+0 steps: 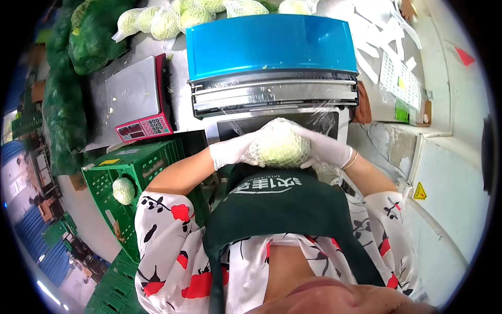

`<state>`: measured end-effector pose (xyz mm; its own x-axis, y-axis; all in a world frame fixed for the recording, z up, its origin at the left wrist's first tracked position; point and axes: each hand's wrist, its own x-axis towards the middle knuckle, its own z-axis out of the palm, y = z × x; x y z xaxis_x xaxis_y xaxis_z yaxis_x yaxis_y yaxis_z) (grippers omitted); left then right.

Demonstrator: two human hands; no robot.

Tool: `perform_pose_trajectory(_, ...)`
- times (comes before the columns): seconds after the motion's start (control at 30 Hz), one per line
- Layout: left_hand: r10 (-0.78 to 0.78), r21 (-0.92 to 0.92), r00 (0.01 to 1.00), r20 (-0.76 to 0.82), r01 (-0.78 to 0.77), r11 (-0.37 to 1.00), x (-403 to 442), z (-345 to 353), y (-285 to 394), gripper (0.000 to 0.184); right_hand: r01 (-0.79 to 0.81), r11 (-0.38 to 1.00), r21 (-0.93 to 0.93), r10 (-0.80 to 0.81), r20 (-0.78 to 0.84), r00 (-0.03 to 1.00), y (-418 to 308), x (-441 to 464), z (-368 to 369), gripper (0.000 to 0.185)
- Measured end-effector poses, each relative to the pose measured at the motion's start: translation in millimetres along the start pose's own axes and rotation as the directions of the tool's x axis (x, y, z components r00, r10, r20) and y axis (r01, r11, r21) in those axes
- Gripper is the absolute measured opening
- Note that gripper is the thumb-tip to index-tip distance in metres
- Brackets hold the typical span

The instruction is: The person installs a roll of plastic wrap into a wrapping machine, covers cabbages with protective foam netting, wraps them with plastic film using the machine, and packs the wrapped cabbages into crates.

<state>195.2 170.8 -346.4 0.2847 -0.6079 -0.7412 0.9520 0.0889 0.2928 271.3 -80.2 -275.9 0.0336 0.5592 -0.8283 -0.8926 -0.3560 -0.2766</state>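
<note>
A pale green round vegetable [280,147] in white netting is held close in front of the dark green apron. My left hand [235,149], in a white glove, presses its left side. On the other side my right hand [328,148], also gloved, wraps round it, with some fingers hidden. Clear plastic film [327,123] shows beside and beyond the hands. Just past them stands a wrapping machine with a blue cover [269,44] and metal rollers [274,93].
A red and grey scale [133,94] sits left of the machine. Below it, a green crate [157,152] holds another netted vegetable [124,191]. More netted vegetables [166,23] line the back, beside green mesh sacks [97,34]. White strips [374,36] and a white tray [400,78] lie right.
</note>
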Motion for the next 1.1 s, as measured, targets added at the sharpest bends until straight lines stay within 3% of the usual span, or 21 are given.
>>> perform_pose_trajectory(0.1,0.016,-0.120,1.000,-0.019,-0.018,0.993,-12.8,7.2,-9.3,0.077,0.099,0.995,0.020,-0.101,0.185,0.978,36.2,14.2,-44.0,0.068)
perform_pose_trajectory(0.2,0.116,-0.164,0.993,0.013,-0.113,0.980,-28.8,-4.7,-26.8,0.070,0.426,0.850,-0.309,-0.426,0.073,0.902,74.3,5.4,-53.3,0.063)
perform_pose_trajectory(0.23,0.289,0.090,0.955,-0.064,-0.282,0.955,-28.0,-4.1,-40.9,0.069,0.466,0.513,-0.721,-0.679,-0.009,0.734,91.8,4.5,-58.8,0.052)
perform_pose_trajectory(0.27,0.461,0.347,0.883,-0.091,-0.406,0.845,-29.5,-2.0,-57.4,0.070,0.449,0.334,-0.829,-0.781,0.023,0.624,105.6,6.2,-66.7,0.047)
perform_pose_trajectory(0.3,0.596,0.529,0.777,-0.202,-0.426,0.734,-24.6,-4.9,-78.6,0.065,0.393,0.146,-0.908,-0.860,0.080,0.504,117.3,8.4,-74.9,0.041)
perform_pose_trajectory(0.33,0.714,0.829,0.647,-0.266,-0.224,0.512,-37.8,3.7,-77.5,0.059,0.300,-0.044,-0.953,-0.910,0.162,0.382,119.6,8.7,-76.2,0.036)
perform_pose_trajectory(0.37,0.747,0.844,0.603,-0.281,-0.214,0.491,-39.7,-0.2,-80.6,0.056,0.406,-0.043,-0.913,-0.974,0.129,0.188,122.6,16.8,-70.9,0.023)
perform_pose_trajectory(0.4,0.774,0.858,0.559,-0.296,-0.201,0.473,-41.3,-3.3,-84.7,0.053,0.526,0.312,-0.791,-0.937,-0.164,0.310,114.4,14.3,-57.9,0.021)
perform_pose_trajectory(0.47,0.830,0.800,0.429,-0.356,-0.319,0.508,-56.8,4.3,-69.9,0.043,0.543,0.816,-0.197,-0.550,-0.556,0.624,77.6,-15.3,-23.4,0.021)
perform_pose_trajectory(0.57,0.658,0.459,0.506,-0.558,-0.472,0.753,-77.0,-16.7,-58.9,0.033,0.290,0.956,-0.045,-0.279,-0.446,0.850,65.7,-27.3,-40.2,0.033)
perform_pose_trajectory(0.6,0.595,0.395,0.628,-0.502,-0.446,0.803,-82.2,-19.5,-61.1,0.032,0.186,0.983,0.004,-0.172,-0.352,0.920,81.3,-23.0,-59.3,0.035)
perform_pose_trajectory(0.67,0.249,0.347,0.870,-0.425,-0.097,0.933,-67.9,-43.2,-90.7,0.028,0.110,0.993,0.053,-0.093,-0.251,0.963,127.8,11.0,-91.2,0.036)
perform_pose_trajectory(0.73,0.335,0.504,0.826,-0.453,-0.073,0.860,-8.8,-61.8,-146.4,0.028,0.087,0.993,0.074,-0.069,-0.217,0.974,161.6,46.7,-109.2,0.033)
perform_pose_trajectory(0.77,0.465,0.640,0.812,-0.353,-0.152,0.753,15.5,-65.1,-165.6,0.025,0.233,0.928,-0.292,-0.335,-0.375,0.864,178.3,66.0,-104.5,0.031)
perform_pose_trajectory(0.83,0.699,0.654,0.692,-0.181,-0.446,0.611,76.0,-63.6,-194.1,0.019,0.179,0.419,-0.890,-0.835,-0.300,0.461,205.2,103.2,-82.6,0.026)
perform_pose_trajectory(0.87,0.710,0.718,0.694,-0.119,-0.434,0.545,92.0,-64.5,-193.8,0.017,0.015,0.222,-0.975,-0.752,-0.161,0.640,215.2,110.5,-82.7,0.021)
perform_pose_trajectory(0.93,0.744,0.838,0.668,0.000,-0.406,0.364,114.7,-70.9,-198.8,0.014,0.072,0.666,-0.742,-0.480,-0.352,0.803,230.5,131.5,-69.5,0.030)
perform_pose_trajectory(0.97,0.787,0.855,0.615,0.045,-0.431,0.288,122.6,-78.9,-200.3,0.013,0.179,0.747,-0.640,-0.478,-0.331,0.814,229.8,140.8,-66.9,0.031)
perform_pose_trajectory(1.0,0.726,0.987,0.680,0.107,-0.161,0.006,76.0,-49.9,-163.5,0.012,0.352,0.750,-0.559,-0.551,-0.236,0.800,221.8,147.3,-57.4,0.031)
perform_pose_trajectory(1.03,0.826,0.973,0.543,0.154,-0.230,-0.030,67.6,-39.7,-152.4,0.010,0.500,0.739,-0.450,-0.609,-0.129,0.783,208.0,146.1,-46.1,0.032)
perform_pose_trajectory(1.1,0.818,0.952,0.488,0.305,-0.180,-0.247,36.1,-32.3,-112.5,0.016,0.675,0.722,-0.154,-0.672,0.078,0.737,173.8,128.7,-19.9,0.034)
